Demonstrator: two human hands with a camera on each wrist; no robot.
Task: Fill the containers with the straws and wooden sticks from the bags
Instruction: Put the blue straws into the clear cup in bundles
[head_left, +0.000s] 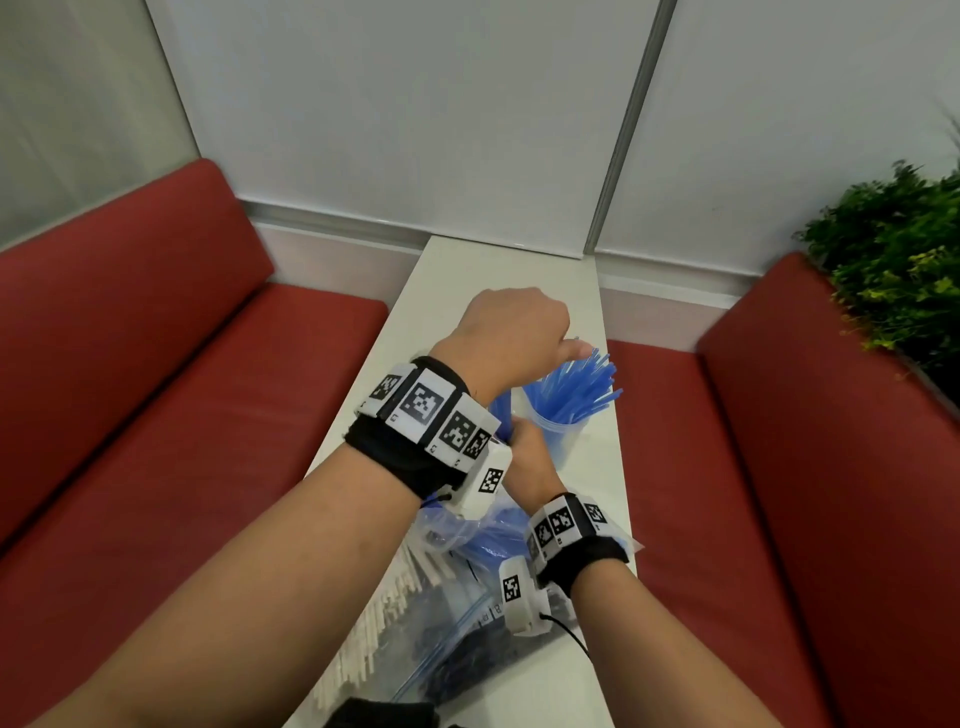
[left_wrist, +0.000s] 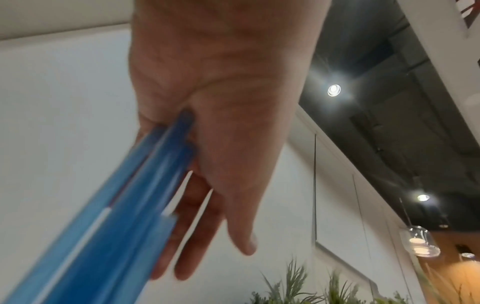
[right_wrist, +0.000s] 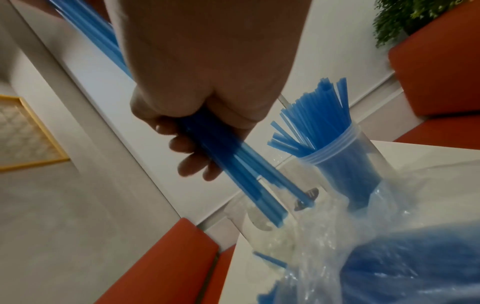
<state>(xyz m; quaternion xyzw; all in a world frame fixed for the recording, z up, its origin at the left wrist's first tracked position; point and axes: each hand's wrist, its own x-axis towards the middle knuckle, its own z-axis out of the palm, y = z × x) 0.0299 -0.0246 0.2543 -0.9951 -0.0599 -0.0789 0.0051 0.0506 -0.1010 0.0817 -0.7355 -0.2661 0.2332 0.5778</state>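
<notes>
Blue straws (right_wrist: 233, 164) sit bunched in the right hand (head_left: 527, 457), its grip closed round them beside the straw-filled container (head_left: 558, 421) on the table (head_left: 592, 467), seemingly ready for loading, while the left hand (head_left: 511, 332) pinches more above.

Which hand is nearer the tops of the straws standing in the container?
Left. The left hand sits right at the straws' tops; the right hand is lower, beside the container.

Head camera looks steeply down from above the table (head_left: 519, 270), both wrists in frame. Left wrist camera tilts upward, close along the palm toward the ceiling. Right wrist camera looks close past the fingers toward the table, shared with the head view.
</notes>
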